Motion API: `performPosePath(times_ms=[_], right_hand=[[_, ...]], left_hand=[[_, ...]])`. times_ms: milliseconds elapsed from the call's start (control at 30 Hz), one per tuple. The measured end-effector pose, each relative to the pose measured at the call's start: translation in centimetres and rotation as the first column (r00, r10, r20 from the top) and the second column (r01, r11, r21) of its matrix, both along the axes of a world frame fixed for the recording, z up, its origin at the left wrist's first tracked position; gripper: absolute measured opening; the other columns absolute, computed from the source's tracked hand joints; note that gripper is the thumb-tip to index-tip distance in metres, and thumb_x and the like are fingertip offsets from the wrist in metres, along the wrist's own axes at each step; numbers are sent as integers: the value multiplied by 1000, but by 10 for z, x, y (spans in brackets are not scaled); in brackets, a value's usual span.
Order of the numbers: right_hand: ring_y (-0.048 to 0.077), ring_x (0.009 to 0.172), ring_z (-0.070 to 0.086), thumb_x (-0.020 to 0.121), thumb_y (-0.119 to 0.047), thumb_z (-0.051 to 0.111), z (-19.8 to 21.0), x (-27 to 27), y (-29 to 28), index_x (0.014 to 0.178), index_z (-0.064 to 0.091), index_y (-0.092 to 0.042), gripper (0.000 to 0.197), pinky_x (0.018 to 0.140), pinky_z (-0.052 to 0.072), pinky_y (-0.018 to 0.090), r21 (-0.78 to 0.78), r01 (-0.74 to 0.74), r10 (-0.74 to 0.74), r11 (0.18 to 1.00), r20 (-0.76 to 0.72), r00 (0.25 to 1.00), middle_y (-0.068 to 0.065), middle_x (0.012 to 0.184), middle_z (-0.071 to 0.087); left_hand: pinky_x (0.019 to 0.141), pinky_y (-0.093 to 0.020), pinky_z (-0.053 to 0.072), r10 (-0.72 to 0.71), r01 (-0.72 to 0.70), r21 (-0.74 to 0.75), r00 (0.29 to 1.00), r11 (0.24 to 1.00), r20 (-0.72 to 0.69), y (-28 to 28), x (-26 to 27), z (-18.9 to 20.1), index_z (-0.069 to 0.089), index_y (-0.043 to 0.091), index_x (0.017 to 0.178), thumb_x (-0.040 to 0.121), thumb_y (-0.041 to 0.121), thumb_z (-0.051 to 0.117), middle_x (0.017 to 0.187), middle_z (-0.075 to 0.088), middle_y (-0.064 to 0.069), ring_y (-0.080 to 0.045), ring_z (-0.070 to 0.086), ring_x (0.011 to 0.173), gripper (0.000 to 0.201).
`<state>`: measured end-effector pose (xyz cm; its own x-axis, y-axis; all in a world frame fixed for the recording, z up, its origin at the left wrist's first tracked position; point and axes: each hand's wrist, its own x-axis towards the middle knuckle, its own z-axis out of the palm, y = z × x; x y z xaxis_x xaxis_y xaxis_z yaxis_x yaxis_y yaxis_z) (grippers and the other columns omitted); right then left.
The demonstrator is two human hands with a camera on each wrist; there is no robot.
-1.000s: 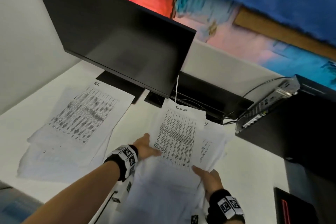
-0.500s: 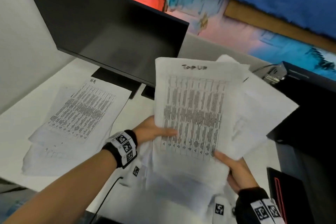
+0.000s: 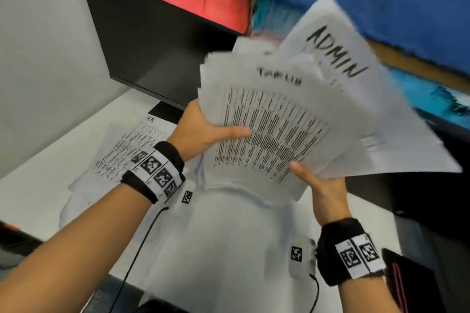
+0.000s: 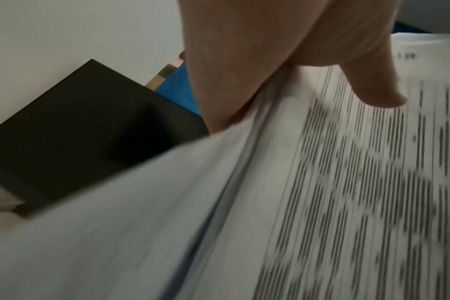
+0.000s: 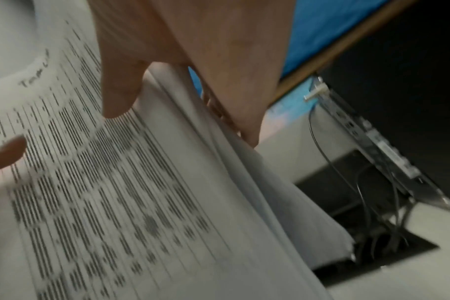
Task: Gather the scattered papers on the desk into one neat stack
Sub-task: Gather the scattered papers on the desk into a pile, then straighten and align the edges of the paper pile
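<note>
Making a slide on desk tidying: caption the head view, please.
Both hands, left hand and right hand, lift a fanned bundle of papers above the desk.

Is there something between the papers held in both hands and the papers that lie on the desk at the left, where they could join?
Nothing visible. The held bundle, gripped by the left hand and right hand, is above the desk; only the left forearm crosses toward the HR papers.

left arm: bare forearm raised, marker-tagged wristband | left hand (image 3: 203, 132): thumb laid across the printed top sheet of the papers (image 3: 277, 132), fingers hidden behind the bundle | right arm: bare forearm raised, same kind of wristband | right hand (image 3: 323, 190): pinches the bundle's lower edge, thumb on top, fingers underneath
</note>
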<state>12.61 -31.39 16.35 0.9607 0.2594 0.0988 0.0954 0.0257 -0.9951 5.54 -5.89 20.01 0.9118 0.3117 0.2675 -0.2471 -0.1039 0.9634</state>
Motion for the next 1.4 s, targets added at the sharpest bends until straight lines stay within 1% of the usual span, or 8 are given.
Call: performPosePath(times_ms=[467,666,833,966,1100,1233,1300,1400], right_hand=[[22,112,70,72,-1,84,-64,37,33,131,60,-10,64,95,55,35,-129,-95,58,987,-263,963,4,118,75],[28,139,44,58,-42,93,-91,35,4,157,16,-33,126,114,33,49,-274,-4,-123,962,-445,887,7,154,43],[28,132,52,54,-46,93,-103,28,-3,151,42,-18,113,112,35,56,295,53,158,954,-645,747,10,149,53],[30,121,65,87,-24,69,-84,32,6,137,58,-9,54,97,52,51,412,183,102,892,-581,807,16,137,64],[32,118,67,95,-13,62,-69,38,-5,133,61,-8,38,96,50,55,292,145,24,945,-505,863,15,127,71],[30,110,71,93,-4,58,-51,43,-24,133,61,-9,40,92,55,47,226,79,27,971,-433,901,15,123,73],[28,103,74,93,2,56,-42,45,-34,129,62,-7,38,83,60,40,211,60,33,976,-412,910,15,118,75],[24,97,76,96,6,51,-38,49,-48,120,66,-9,32,75,62,36,201,68,22,977,-413,911,13,115,76]], left_hand=[[86,-37,62,107,-137,-82,949,987,-298,6,28,-70,67,16,118,78,19,83,109,75,-2,-15,72,103,43],[90,-42,60,142,-180,-355,981,917,-130,15,24,-44,70,5,117,78,10,79,112,77,-11,-21,75,104,41],[104,-55,48,-73,29,-727,997,686,-28,25,25,-42,55,4,138,88,6,68,135,63,-21,-37,62,125,52],[101,-50,53,-96,-47,-638,977,769,-189,26,26,-49,61,8,134,78,21,75,131,68,-15,-31,67,119,58],[88,-40,61,21,-181,-521,954,834,-298,59,17,-52,68,11,116,81,26,74,123,72,-16,-23,76,99,38],[110,-39,41,311,-357,-31,849,933,-428,98,16,-43,34,13,150,68,36,89,148,51,-3,-20,52,131,102],[117,-39,32,277,-253,113,873,961,-402,103,18,-38,15,21,158,61,36,94,161,31,1,-19,35,146,126],[99,-48,54,45,4,124,923,992,-382,97,18,-32,29,31,150,50,33,99,144,57,1,-20,63,124,122]])
